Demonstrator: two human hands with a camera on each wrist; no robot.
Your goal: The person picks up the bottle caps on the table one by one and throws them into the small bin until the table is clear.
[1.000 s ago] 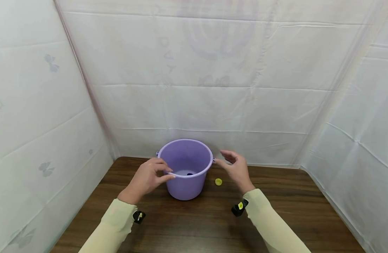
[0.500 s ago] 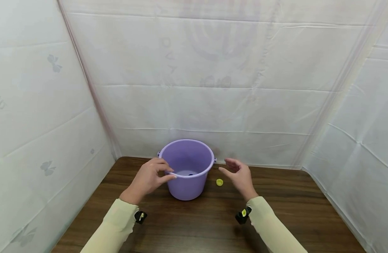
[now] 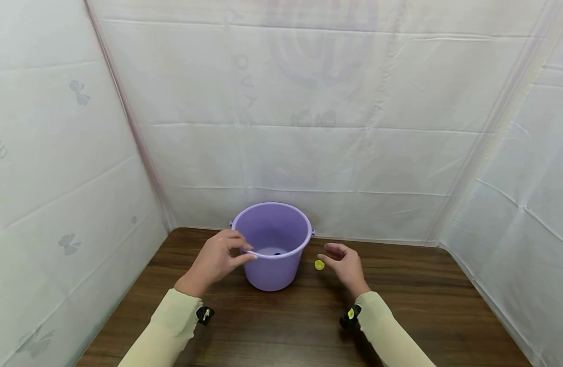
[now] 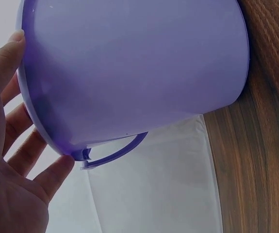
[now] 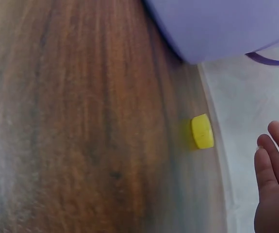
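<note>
A purple bucket (image 3: 270, 274) stands upright on the table near the back wall. My left hand (image 3: 215, 258) holds the near-left part of its rim between thumb and fingers. In the left wrist view the thumb lies on the outer side of the rim, with the fingers behind it. A small yellow cap (image 3: 319, 265) lies on the table to the right of the bucket. Just beside and above that cap is my right hand (image 3: 349, 266), thumb and fingers spread and holding nothing. A small dark object (image 3: 277, 254), mostly hidden by the rim, sits on the bucket's floor.
The brown wooden table (image 3: 245, 336) is enclosed by white sheets (image 3: 309, 153) at the back and both sides. The bucket's handle (image 4: 115, 155) hangs down on its far side. Both wrists carry small black devices.
My right hand has come away from the bucket's right side and moved down toward the yellow cap. My left hand stays on the rim, and the bucket stands where it was.
</note>
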